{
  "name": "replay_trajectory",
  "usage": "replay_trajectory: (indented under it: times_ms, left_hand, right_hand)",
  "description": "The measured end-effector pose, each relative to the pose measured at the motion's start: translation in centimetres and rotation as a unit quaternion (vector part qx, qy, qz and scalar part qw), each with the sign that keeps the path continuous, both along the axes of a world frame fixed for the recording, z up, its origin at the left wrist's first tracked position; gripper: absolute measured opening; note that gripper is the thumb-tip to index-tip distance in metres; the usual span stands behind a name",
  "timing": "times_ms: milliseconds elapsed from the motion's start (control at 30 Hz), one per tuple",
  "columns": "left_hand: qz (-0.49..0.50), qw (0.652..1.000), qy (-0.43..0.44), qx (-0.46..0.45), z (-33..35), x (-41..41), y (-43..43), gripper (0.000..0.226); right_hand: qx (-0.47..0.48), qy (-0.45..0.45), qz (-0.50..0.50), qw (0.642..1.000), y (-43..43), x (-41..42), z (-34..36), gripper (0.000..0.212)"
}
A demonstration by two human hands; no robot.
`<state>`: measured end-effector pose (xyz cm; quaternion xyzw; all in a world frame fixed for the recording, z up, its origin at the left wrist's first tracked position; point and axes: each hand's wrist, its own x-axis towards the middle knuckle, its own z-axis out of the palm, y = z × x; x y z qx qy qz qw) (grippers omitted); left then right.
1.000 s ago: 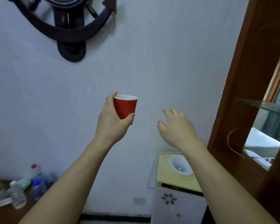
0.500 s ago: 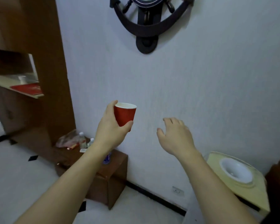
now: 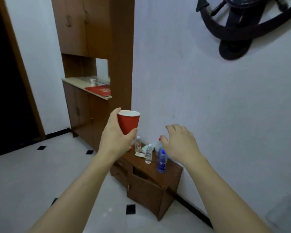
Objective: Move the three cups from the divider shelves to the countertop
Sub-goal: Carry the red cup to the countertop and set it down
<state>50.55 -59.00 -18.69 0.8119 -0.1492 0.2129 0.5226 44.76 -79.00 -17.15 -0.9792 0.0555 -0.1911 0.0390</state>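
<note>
While the left hand (image 3: 115,140) clasps a plain red cup (image 3: 128,121), right hand (image 3: 180,144) spread empty, bottle labels unreadable.

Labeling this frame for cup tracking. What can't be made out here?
- Inside of red cup: head view sees only the rim; left hand covers its near side and base.
- Small white cup on countertop: too far and small to identify its contents.
- Red item on countertop: print too small to read.
- Wall ornament: cut off by the top edge.
- Right hand hides part of the bottles behind it.
</note>
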Motion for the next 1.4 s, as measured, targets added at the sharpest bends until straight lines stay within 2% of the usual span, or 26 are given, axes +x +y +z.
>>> replay_trajectory:
  times_ms: [200, 467, 933, 1200, 1400]
  left_hand:
    - [0.029, 0.999, 0.015, 0.020, -0.7, 5.5, 8.7, 0.090]
    - [0.061, 0.998, 0.023, 0.025, -1.5, 13.6, 14.5, 0.091]
    - [0.163, 0.986, 0.027, 0.007, -0.9, 31.6, 22.0, 0.085]
    - [0.220, 0.975, 0.027, -0.006, -1.2, 40.3, 30.1, 0.085]
    - [0.222, 0.975, 0.030, -0.017, -2.7, 49.0, 38.7, 0.084]
  right_hand:
    - [0.008, 0.026, 0.032, 0.999, 8.9, 6.4, -1.2, 0.049]
    - [0.015, 0.032, 0.062, 0.997, 14.7, 15.6, -1.4, 0.047]
    - [0.030, 0.002, 0.163, 0.986, 21.7, 39.1, -0.2, 0.050]
    - [0.009, 0.033, 0.218, 0.975, 29.7, 50.3, -0.9, 0.053]
    - [-0.009, 0.036, 0.219, 0.975, 38.3, 59.0, -1.9, 0.052]
